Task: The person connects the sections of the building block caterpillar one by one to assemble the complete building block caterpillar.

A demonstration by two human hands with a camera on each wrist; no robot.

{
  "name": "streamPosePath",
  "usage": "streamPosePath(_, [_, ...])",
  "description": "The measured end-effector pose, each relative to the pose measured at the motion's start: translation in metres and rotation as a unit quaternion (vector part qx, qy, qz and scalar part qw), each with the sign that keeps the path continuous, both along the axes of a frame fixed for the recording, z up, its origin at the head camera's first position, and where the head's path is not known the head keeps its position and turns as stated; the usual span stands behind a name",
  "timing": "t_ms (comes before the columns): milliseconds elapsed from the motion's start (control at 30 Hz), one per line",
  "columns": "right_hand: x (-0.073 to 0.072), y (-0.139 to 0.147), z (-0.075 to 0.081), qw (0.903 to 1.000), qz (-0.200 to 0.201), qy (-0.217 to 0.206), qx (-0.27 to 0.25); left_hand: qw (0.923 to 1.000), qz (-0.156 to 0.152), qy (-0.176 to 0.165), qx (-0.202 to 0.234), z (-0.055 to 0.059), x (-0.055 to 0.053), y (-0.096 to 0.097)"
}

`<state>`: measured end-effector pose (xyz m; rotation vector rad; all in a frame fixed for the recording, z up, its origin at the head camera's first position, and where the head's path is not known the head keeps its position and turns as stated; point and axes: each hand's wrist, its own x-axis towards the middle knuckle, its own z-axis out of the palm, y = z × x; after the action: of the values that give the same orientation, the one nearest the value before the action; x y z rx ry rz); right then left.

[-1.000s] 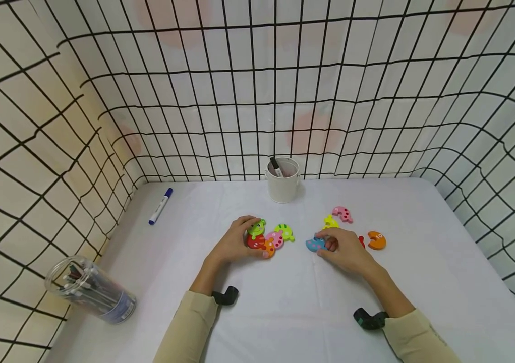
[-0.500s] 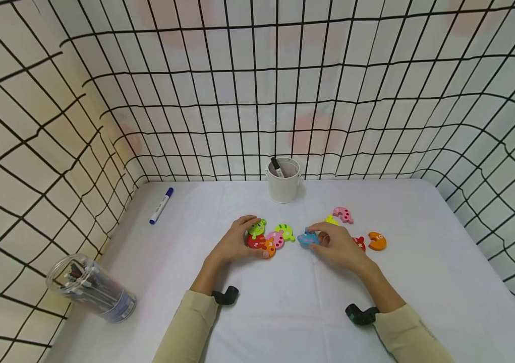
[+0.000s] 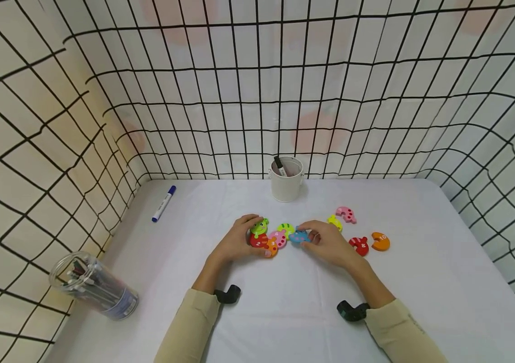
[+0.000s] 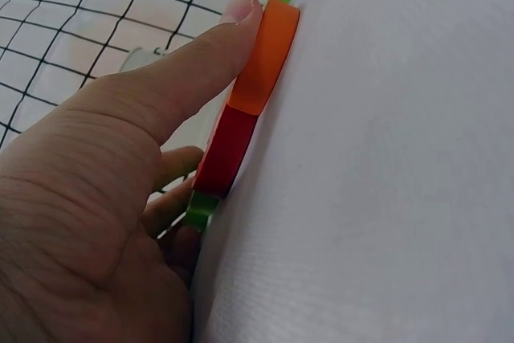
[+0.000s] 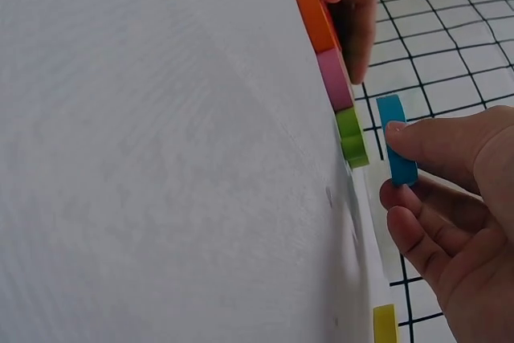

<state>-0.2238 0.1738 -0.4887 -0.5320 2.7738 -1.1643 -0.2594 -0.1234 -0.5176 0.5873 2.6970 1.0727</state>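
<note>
My left hand [image 3: 235,242] curls round the left end of a row of joined wooden caterpillar puzzle pieces. Its thumb lies against the orange piece [image 4: 269,58]; its fingers reach the green frog-like head piece [image 3: 261,226] and the red piece [image 4: 227,149]. A pink piece [image 3: 279,239] and a green striped piece [image 3: 285,229] continue the row rightward. Between thumb and fingers, my right hand [image 3: 330,244] pinches a blue spotted piece [image 3: 298,237]. The right wrist view shows that blue piece raised off the cloth, beside the green striped piece [image 5: 351,138] and apart from it.
Loose pieces lie right of the right hand: yellow [image 3: 335,222], pink [image 3: 346,214], red [image 3: 359,246] and orange [image 3: 381,241]. A white bucket [image 3: 286,184] with a marker stands behind. A blue-capped marker [image 3: 164,203] and a jar of pens [image 3: 96,287] are at left. Gridded walls enclose the table.
My right hand has carried the blue piece leftward to the green striped piece, uncovering the loose red piece. The left hand has stayed on its pieces.
</note>
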Motion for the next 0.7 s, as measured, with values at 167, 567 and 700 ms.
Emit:
streamPosePath(167, [-0.0005,-0.0031,-0.0009,0.9999,-0.001,-0.014,0.003,1.0,-0.004,0.0,0.0,0.0009,-0.0002,0.0004])
streamPosePath(567, [-0.0016,-0.0084,-0.0055,0.9992,-0.016,-0.026,0.025,1.0,-0.006,-0.008,0.002,0.0019,0.0003,-0.0017])
streamPosePath(700, [-0.0031,-0.0102,-0.0087,0.9989,-0.023,-0.029,0.028,0.9999,-0.01,-0.006,0.001,0.0,-0.0004,-0.0016])
